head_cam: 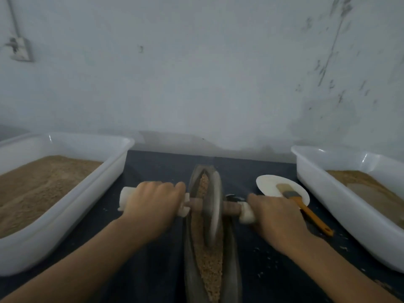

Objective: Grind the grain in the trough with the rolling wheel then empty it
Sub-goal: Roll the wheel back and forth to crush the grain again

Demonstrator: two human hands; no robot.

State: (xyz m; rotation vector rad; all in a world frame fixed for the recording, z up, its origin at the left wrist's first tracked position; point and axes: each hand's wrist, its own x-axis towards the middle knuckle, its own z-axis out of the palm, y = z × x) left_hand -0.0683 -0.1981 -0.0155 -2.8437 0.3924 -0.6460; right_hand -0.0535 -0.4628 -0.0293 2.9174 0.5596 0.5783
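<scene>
A long, narrow, dark grey trough shaped like a boat (235, 254) lies on the dark desk (153, 270), pointing away from the person. Light brown bits of grain (208, 270) fill its groove. A grey round rolling wheel (211, 212) stands on its edge in the groove, about halfway along. A brown wooden rod with white padded ends (231, 208) runs through its middle. The left hand (153, 206) is curled around the left white end. The right hand (275, 217) is curled around the right end. The wheel looks hard and heavy, like stone or metal, so it likely needs both hands pushing evenly or it may tip. The padded ends look like the safest places to hold. The grain is loose and could spill when the trough is tipped.
</scene>
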